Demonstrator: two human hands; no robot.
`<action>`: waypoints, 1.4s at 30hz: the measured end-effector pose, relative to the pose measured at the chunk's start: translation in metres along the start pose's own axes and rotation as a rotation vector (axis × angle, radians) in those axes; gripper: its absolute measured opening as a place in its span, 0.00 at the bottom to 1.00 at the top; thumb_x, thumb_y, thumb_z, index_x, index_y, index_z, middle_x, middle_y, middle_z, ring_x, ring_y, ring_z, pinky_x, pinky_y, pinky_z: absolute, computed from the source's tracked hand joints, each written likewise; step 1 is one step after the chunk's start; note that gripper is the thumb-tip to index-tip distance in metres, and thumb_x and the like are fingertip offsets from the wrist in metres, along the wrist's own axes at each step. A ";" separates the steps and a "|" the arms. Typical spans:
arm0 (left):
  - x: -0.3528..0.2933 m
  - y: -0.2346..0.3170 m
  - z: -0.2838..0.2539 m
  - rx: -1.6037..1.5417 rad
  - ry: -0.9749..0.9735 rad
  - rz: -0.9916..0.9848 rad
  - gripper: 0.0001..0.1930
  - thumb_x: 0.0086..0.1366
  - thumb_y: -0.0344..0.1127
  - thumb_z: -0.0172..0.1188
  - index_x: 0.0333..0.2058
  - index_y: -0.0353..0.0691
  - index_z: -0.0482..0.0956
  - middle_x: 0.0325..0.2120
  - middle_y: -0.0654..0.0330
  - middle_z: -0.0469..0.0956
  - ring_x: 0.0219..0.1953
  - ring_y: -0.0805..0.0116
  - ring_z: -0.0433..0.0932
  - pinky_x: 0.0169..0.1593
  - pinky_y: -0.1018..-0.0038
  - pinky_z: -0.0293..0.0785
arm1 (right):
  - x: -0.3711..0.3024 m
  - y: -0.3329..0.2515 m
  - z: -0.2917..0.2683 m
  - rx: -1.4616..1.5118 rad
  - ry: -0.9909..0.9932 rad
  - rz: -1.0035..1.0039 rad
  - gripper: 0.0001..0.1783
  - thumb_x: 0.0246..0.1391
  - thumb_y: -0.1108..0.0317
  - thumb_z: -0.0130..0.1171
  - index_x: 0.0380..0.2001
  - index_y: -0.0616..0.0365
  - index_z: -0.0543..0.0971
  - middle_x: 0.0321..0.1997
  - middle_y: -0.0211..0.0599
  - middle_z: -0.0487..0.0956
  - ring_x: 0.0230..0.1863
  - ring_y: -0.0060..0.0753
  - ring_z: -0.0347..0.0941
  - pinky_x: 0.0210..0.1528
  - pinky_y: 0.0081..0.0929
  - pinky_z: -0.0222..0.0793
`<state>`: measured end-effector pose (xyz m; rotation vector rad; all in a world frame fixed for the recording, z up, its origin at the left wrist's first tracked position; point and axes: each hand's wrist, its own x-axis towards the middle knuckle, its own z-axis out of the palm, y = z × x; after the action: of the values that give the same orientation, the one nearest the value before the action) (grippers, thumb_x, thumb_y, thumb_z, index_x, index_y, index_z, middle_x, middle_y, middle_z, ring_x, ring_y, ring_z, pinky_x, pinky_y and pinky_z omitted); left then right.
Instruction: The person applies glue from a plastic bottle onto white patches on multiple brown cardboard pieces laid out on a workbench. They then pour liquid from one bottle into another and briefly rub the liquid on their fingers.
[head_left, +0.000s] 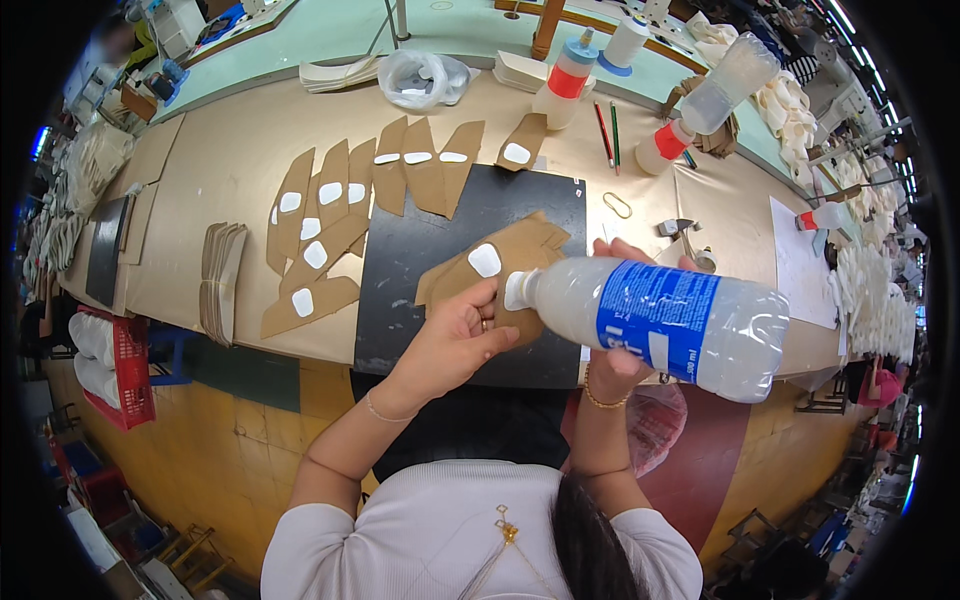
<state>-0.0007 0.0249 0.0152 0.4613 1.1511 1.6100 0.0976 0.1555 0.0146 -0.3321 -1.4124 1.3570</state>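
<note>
My right hand point(620, 368) grips a clear plastic bottle point(755, 335) with a blue label, tipped on its side. Its narrow end points left and meets a white patch on a brown cut piece point(522, 322). The fingers of my left hand point(460, 332) pinch that piece at its left edge. Just behind lie stacked brown pieces point(450, 280), the top one bearing a white patch point(484, 260). They rest on a black board point(400, 340). The bottle hides part of the held piece and much of my right hand.
Brown pieces with white patches point(303, 302) are spread left of the board, beside a bundle of strips point(218, 270). Behind stand red-banded bottles point(566, 85), a thread cone point(625, 42), pencils point(604, 135) and a plastic bag point(420, 82). A red crate point(133, 370) is at far left.
</note>
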 end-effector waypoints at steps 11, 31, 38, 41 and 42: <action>0.001 -0.008 -0.002 -0.016 -0.031 0.015 0.25 0.59 0.20 0.54 0.56 0.32 0.62 0.45 0.62 0.73 0.42 0.81 0.72 0.47 0.82 0.70 | 0.006 0.007 -0.004 0.053 -0.250 -0.107 0.63 0.26 0.38 0.72 0.61 0.57 0.51 0.49 0.54 0.74 0.50 0.44 0.73 0.51 0.33 0.69; -0.003 0.002 -0.008 -0.147 -0.044 0.015 0.28 0.59 0.18 0.49 0.60 0.32 0.56 0.51 0.58 0.69 0.51 0.74 0.69 0.53 0.79 0.66 | 0.008 -0.009 -0.007 0.070 -0.345 0.049 0.63 0.23 0.43 0.75 0.61 0.54 0.53 0.51 0.56 0.73 0.51 0.45 0.72 0.53 0.33 0.68; -0.012 0.028 -0.041 -0.048 -0.280 -0.126 0.30 0.59 0.21 0.51 0.61 0.33 0.55 0.53 0.58 0.69 0.53 0.75 0.68 0.54 0.79 0.64 | 0.015 0.024 -0.012 -0.136 -0.076 -0.116 0.58 0.34 0.34 0.65 0.59 0.63 0.54 0.47 0.61 0.73 0.47 0.56 0.74 0.50 0.48 0.71; -0.008 0.047 -0.070 0.073 -0.323 -0.076 0.30 0.58 0.22 0.54 0.60 0.34 0.58 0.52 0.60 0.69 0.52 0.76 0.68 0.54 0.80 0.64 | 0.015 0.023 -0.020 -0.090 -0.020 -0.020 0.60 0.32 0.34 0.67 0.60 0.62 0.53 0.47 0.60 0.73 0.48 0.55 0.73 0.52 0.49 0.71; -0.005 0.055 -0.077 0.060 -0.312 -0.059 0.30 0.58 0.22 0.54 0.60 0.35 0.59 0.52 0.61 0.69 0.51 0.77 0.68 0.54 0.80 0.64 | 0.015 0.020 -0.021 -0.053 0.011 0.024 0.61 0.29 0.34 0.68 0.59 0.61 0.53 0.46 0.61 0.73 0.48 0.53 0.73 0.53 0.49 0.70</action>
<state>-0.0871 -0.0124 0.0279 0.6847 0.9681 1.3971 0.0996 0.1851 -0.0002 -0.3922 -1.4413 1.3363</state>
